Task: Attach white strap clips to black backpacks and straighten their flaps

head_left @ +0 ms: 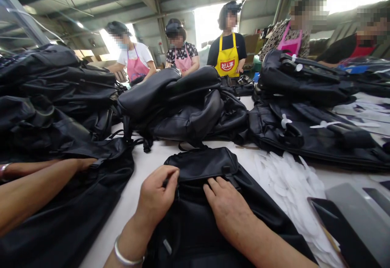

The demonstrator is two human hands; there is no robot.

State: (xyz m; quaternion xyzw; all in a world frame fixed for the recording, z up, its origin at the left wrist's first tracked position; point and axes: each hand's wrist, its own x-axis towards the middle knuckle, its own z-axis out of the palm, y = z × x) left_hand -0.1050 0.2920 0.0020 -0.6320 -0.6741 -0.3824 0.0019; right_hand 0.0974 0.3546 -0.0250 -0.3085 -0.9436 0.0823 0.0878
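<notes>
A black backpack point(195, 223) lies on the white table in front of me, its top flap point(201, 163) towards the far side. At the flap's left corner my left hand point(160, 186) is closed in a pinch on the bag, near a dark strap; exactly which part it grips is hidden by the fingers. My right hand point(227, 203) rests flat with its fingers stretched along the flap's lower edge, some fingertips at the seam. A buckle piece point(226, 169) shows at the flap's right side. A silver bracelet circles my left wrist.
Black bags are piled ahead point(183, 105), at left point(55, 81) and at right point(307, 130). White tag-like pieces point(286, 186) are heaped on my right beside a phone point(341, 227). A co-worker's arms point(45, 182) reach into a bag at left. Several people in aprons stand across the table.
</notes>
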